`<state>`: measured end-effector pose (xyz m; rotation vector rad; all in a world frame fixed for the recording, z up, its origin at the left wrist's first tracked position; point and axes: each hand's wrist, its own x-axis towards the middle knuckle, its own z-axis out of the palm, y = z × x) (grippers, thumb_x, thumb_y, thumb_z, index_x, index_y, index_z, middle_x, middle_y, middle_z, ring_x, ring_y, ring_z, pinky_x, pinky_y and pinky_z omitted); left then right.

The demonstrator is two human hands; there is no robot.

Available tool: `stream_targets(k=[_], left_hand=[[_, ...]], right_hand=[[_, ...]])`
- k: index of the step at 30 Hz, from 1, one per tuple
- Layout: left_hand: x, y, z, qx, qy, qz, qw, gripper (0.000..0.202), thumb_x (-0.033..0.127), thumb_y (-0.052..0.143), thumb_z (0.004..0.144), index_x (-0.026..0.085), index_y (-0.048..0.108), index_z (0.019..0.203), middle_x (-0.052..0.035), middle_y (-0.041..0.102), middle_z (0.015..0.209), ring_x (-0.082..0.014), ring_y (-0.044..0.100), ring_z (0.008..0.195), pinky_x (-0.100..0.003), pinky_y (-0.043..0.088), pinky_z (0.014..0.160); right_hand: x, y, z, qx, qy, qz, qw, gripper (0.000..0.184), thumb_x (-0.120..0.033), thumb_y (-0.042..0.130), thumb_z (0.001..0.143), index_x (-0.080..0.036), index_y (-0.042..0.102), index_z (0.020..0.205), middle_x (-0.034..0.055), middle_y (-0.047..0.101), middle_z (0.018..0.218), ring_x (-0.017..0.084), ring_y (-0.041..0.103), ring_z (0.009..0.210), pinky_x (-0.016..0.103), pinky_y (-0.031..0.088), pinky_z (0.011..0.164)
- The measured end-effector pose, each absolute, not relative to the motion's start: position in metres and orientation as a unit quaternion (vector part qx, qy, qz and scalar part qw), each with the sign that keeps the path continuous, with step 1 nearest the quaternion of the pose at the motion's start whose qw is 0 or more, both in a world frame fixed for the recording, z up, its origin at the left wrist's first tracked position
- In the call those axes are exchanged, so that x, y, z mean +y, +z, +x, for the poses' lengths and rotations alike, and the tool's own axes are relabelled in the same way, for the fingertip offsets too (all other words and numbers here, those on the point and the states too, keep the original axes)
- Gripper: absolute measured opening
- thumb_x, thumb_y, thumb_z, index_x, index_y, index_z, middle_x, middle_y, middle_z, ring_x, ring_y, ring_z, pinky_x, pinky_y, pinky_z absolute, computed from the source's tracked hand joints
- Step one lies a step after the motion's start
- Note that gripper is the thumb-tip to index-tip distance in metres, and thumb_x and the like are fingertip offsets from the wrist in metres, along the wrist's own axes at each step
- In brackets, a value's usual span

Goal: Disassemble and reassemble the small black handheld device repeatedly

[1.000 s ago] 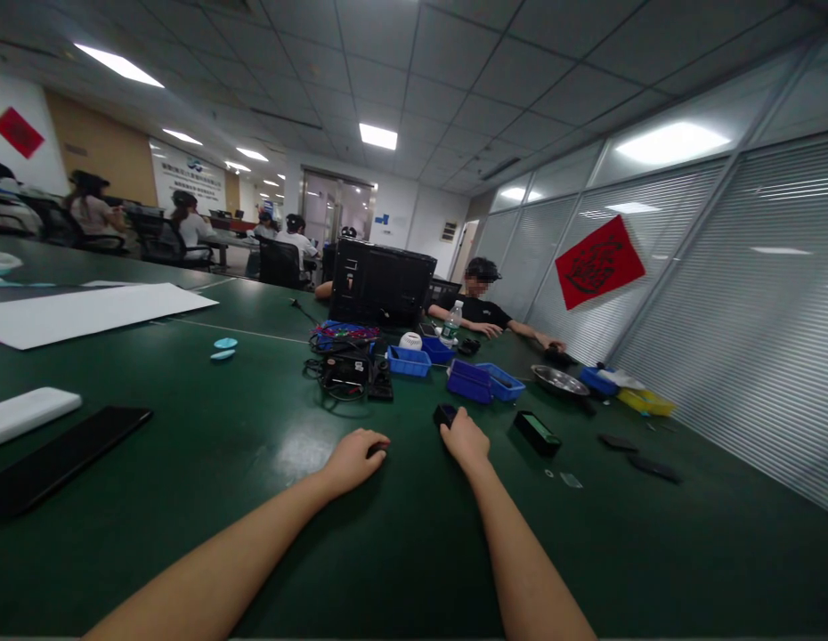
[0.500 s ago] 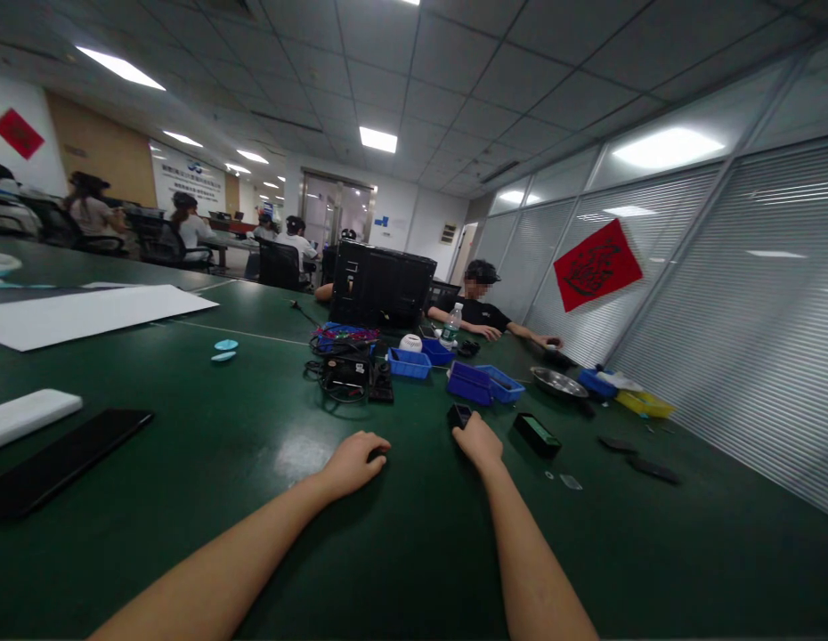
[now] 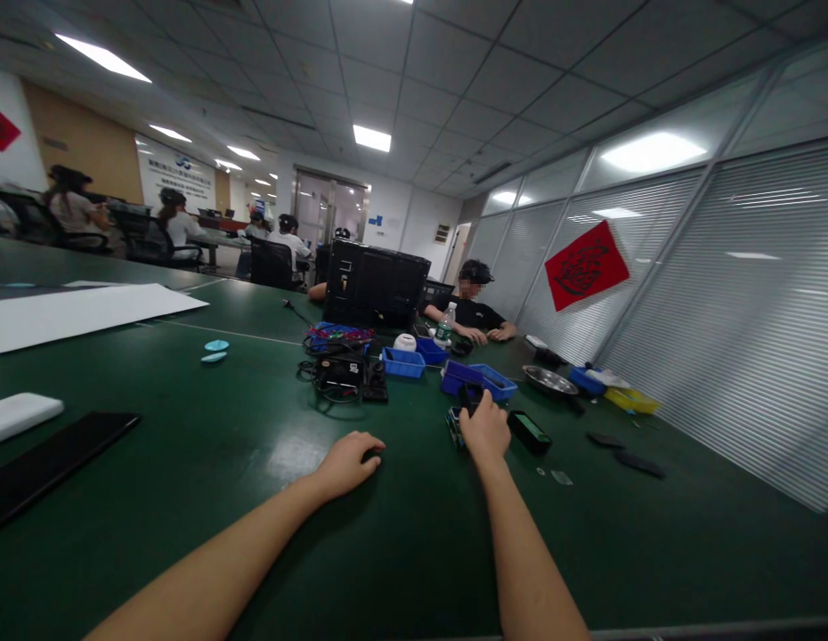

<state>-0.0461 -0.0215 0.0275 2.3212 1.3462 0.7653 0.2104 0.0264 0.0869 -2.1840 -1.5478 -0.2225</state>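
Note:
My right hand (image 3: 486,427) grips a black box-shaped cover (image 3: 470,397), raised just above a small stack of green circuit boards (image 3: 455,427). The boards stand on the table by my fingers, partly hidden by the hand. To the right of this hand lies a black case with a green face (image 3: 530,432). My left hand (image 3: 351,463) rests on the green tabletop, fingers loosely bent and thumb apart, with nothing visible in it.
Blue bins (image 3: 403,362) and a black device with cables (image 3: 339,378) stand ahead, before a black monitor (image 3: 376,285). A metal bowl (image 3: 549,381) and a yellow tray (image 3: 631,401) are at right. A co-worker (image 3: 477,312) sits across. At left lies a black slab (image 3: 60,463).
My right hand has lifted the black cover, and the circuit boards now show beneath it. The left hand has stayed put. Across the table, the co-worker's outstretched arm has drawn back.

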Motion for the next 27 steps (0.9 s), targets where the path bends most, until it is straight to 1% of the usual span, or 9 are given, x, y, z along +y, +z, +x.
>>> stream_targets(k=[3,6,8,10,13,17,20,23,27], left_hand=[[-0.021,0.027,-0.046,0.471,0.276,0.819,0.175,0.030,0.027,0.047,0.076,0.023,0.060,0.102,-0.0018,0.062,0.102,-0.0175,0.053,0.095,-0.030,0.038,0.086],[-0.022,0.027,-0.046,0.466,0.280,0.821,0.176,0.029,0.027,0.047,0.076,0.023,0.060,0.101,-0.0017,0.063,0.101,-0.0177,0.053,0.095,-0.030,0.039,0.086],[-0.022,0.028,-0.045,0.468,0.282,0.818,0.179,0.029,0.027,0.047,0.076,0.023,0.059,0.102,-0.0016,0.063,0.101,-0.0178,0.053,0.095,-0.030,0.039,0.085],[-0.023,0.028,-0.044,0.473,0.293,0.810,0.184,0.031,0.027,0.048,0.076,0.023,0.057,0.106,-0.0018,0.062,0.100,-0.0171,0.054,0.093,-0.029,0.040,0.084],[-0.025,0.028,-0.043,0.479,0.329,0.792,0.188,0.042,0.027,0.051,0.074,0.023,0.049,0.116,-0.0026,0.059,0.102,-0.0150,0.055,0.086,-0.027,0.042,0.080],[-0.026,0.027,-0.042,0.471,0.375,0.779,0.175,0.052,0.028,0.053,0.073,0.025,0.041,0.123,-0.0038,0.049,0.117,-0.0140,0.054,0.087,-0.028,0.044,0.082],[-0.025,0.026,-0.039,0.460,0.391,0.782,0.154,0.051,0.027,0.055,0.072,0.025,0.042,0.121,-0.0040,0.042,0.126,-0.0168,0.050,0.101,-0.031,0.040,0.090],[-0.025,0.027,-0.037,0.452,0.393,0.789,0.138,0.042,0.025,0.054,0.072,0.025,0.049,0.114,-0.0036,0.044,0.124,-0.0191,0.044,0.111,-0.033,0.036,0.096],[-0.025,0.029,-0.036,0.451,0.387,0.793,0.135,0.022,0.022,0.049,0.076,0.023,0.059,0.095,-0.0043,0.047,0.120,-0.0184,0.048,0.107,-0.032,0.039,0.093]], right_hand=[[0.027,0.089,0.206,-0.567,-0.057,-0.757,0.321,0.063,-0.040,0.040,0.081,-0.013,0.018,0.134,0.0151,0.041,0.127,0.027,0.038,0.115,0.034,0.034,0.092],[0.034,0.082,0.195,-0.571,0.115,-0.680,0.445,0.056,-0.039,0.035,0.084,-0.014,0.019,0.132,0.0125,0.045,0.125,0.022,0.046,0.110,0.030,0.040,0.088],[0.039,0.072,0.183,-0.536,0.289,-0.609,0.508,0.043,-0.036,0.030,0.086,-0.016,0.029,0.125,0.0104,0.053,0.115,0.020,0.054,0.099,0.031,0.047,0.078],[0.041,0.060,0.169,-0.461,0.450,-0.548,0.533,0.031,-0.034,0.031,0.087,-0.017,0.041,0.110,0.0087,0.059,0.102,0.021,0.059,0.088,0.034,0.050,0.069],[0.039,0.045,0.149,-0.339,0.594,-0.500,0.531,0.018,-0.030,0.035,0.086,-0.018,0.045,0.095,0.0057,0.062,0.080,0.020,0.062,0.072,0.037,0.051,0.061],[0.031,0.039,0.132,-0.271,0.677,-0.453,0.513,0.021,-0.029,0.029,0.089,-0.016,0.045,0.090,0.0071,0.061,0.072,0.020,0.062,0.067,0.041,0.051,0.059],[0.026,0.038,0.122,-0.244,0.700,-0.440,0.506,0.024,-0.030,0.025,0.089,-0.016,0.044,0.088,0.0081,0.060,0.073,0.021,0.062,0.068,0.042,0.051,0.060],[0.023,0.034,0.111,-0.230,0.710,-0.437,0.501,0.024,-0.030,0.024,0.090,-0.017,0.043,0.084,0.0069,0.059,0.071,0.020,0.061,0.067,0.040,0.051,0.057],[0.021,0.023,0.098,-0.273,0.701,-0.444,0.488,0.022,-0.025,0.026,0.088,-0.017,0.045,0.081,0.0038,0.055,0.067,0.017,0.059,0.059,0.035,0.051,0.053]])
